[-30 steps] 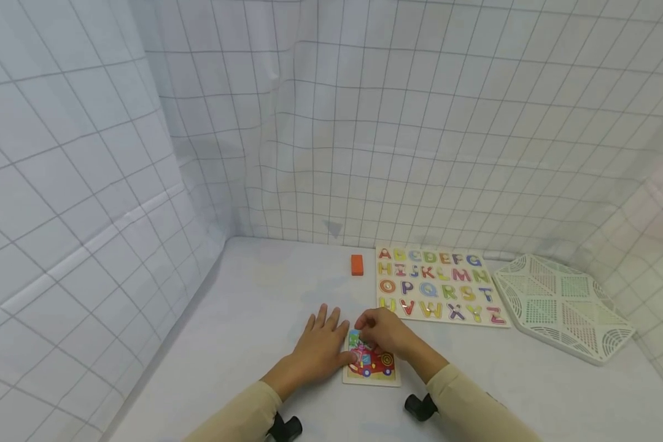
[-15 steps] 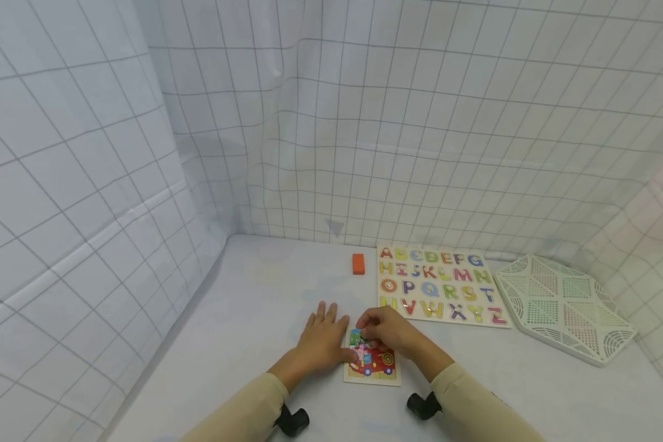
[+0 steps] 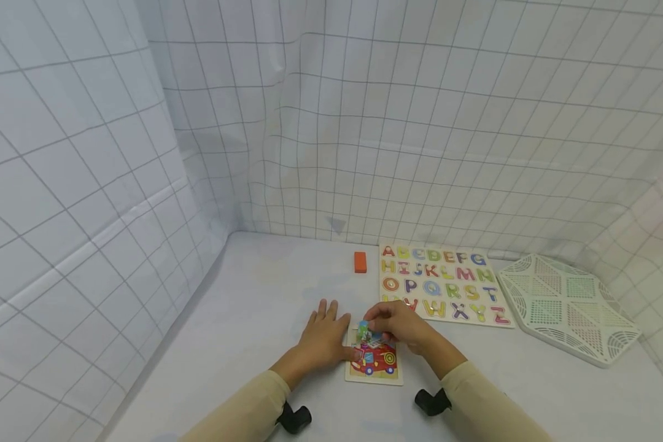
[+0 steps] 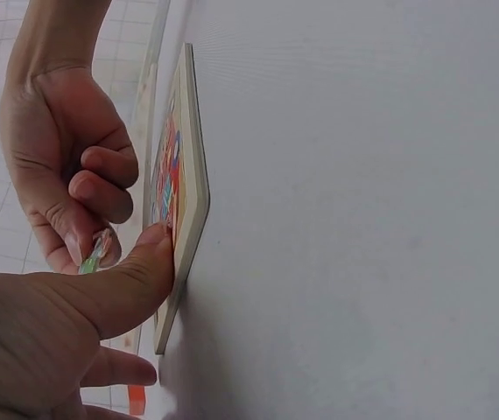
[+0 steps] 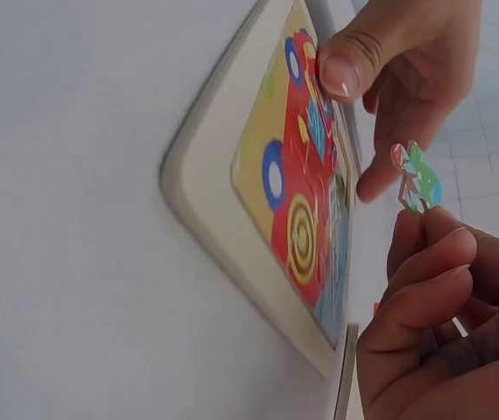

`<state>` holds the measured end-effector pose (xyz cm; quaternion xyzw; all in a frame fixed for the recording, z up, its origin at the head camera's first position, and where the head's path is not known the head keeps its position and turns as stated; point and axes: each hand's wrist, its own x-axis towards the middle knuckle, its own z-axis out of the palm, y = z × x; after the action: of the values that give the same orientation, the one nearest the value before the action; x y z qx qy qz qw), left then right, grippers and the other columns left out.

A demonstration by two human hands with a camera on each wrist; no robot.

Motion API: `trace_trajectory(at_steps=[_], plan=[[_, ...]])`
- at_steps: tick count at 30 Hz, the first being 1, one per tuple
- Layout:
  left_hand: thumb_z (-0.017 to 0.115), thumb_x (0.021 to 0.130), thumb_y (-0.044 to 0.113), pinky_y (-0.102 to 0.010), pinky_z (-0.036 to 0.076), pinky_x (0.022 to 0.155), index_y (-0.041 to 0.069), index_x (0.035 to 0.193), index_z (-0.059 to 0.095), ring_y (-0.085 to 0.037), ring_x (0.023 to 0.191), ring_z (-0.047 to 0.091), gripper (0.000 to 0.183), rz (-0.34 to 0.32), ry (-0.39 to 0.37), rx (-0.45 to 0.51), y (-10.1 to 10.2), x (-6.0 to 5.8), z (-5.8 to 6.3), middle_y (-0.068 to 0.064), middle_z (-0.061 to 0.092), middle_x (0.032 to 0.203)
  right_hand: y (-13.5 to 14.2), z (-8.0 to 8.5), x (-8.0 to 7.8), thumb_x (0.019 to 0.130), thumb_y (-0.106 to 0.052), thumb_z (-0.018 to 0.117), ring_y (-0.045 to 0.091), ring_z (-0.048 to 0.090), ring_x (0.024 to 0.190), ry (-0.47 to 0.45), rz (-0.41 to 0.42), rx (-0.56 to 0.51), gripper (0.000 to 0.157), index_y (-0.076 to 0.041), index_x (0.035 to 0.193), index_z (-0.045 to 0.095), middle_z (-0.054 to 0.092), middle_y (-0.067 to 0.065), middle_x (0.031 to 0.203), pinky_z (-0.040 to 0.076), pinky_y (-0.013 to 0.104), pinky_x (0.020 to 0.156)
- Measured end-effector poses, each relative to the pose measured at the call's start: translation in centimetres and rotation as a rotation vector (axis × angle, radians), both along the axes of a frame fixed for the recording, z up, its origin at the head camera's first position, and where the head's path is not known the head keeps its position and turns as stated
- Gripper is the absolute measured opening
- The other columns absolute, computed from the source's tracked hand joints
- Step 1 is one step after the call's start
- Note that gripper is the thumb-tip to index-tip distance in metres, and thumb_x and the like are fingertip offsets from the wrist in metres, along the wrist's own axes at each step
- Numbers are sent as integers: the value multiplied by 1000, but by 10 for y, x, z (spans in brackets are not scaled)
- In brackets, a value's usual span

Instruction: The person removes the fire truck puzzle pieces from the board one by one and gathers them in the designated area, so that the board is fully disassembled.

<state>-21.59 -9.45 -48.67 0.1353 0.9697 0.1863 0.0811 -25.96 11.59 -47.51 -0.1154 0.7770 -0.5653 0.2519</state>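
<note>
A small wooden jigsaw board (image 3: 372, 379) with a red car picture lies flat on the table. My left hand (image 3: 321, 341) rests at its left edge, fingers spread, the thumb (image 5: 341, 74) pressing on the picture. Above the board's upper part, my right hand (image 3: 400, 323) pinches a green, blue and pink puzzle piece (image 5: 418, 179) between thumb and index finger. In the right wrist view the piece is raised clear of the board. From the left wrist view, the left thumb partly hides the piece.
Behind the right hand lies an alphabet puzzle board (image 3: 442, 285) with coloured letters. A small orange block (image 3: 360, 262) sits left of it. Farther right is a white perforated plastic panel (image 3: 569, 307). White gridded cloth (image 3: 420, 123) hangs behind the table.
My right hand has lifted the puzzle piece up from the board's upper left and moved slightly right. The left hand stays on the board's edge.
</note>
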Motion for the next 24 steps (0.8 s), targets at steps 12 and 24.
trace_trajectory(at_steps=[12,24], plan=[[77,87,51,-58,23,121,10,149,53,-41,154,19,78,-88,71,-63,2,6,-1,-15,36,163,78,-7,0,95,-18,72,15,48,61,32,-207,97,19,-2,105,70,58,5,72,40,26,54],[70,90,60,-56,25,121,18,148,55,-32,154,27,73,-239,79,-88,-7,15,-4,-5,42,161,94,-14,4,95,-15,71,14,52,63,36,-226,173,14,-3,102,70,63,3,80,44,25,54]])
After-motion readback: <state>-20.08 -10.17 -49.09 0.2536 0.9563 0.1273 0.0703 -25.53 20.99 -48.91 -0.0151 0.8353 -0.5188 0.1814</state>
